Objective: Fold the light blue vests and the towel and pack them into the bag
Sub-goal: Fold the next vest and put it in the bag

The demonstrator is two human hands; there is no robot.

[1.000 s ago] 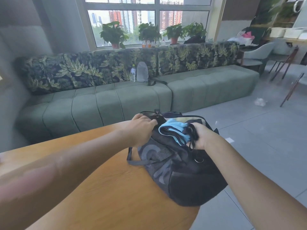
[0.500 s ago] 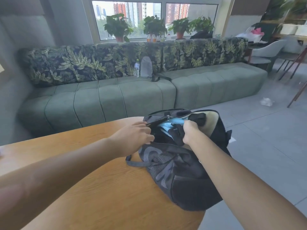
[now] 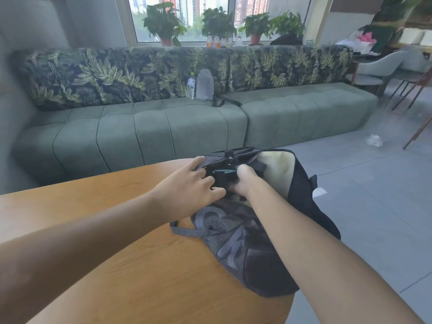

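Observation:
A black backpack [image 3: 245, 249] with grey lettering lies on the round wooden table [image 3: 105, 206], its lower end hanging over the table's right edge. Its top opening faces away from me. My left hand [image 3: 189, 185] grips the near rim of the opening, thumb along the rim and fingers on the front panel. My right hand [image 3: 244, 181] is pushed into the opening with its fingers curled round a light blue vest [image 3: 222, 171]. Only a thin blue strip of the vest shows; the rest is hidden inside the bag. No towel is visible.
A long green sofa [image 3: 163, 127] with leaf-print back cushions runs behind the table, with a water bottle [image 3: 190, 88] and a grey pouch [image 3: 204, 87] on it. Grey tiled floor lies to the right, with a crumpled scrap [image 3: 374, 140] and chairs [image 3: 374, 69] beyond.
My right hand has pushed the blue vest from above the opening down into the bag, so it is now almost hidden. My left hand stayed on the rim.

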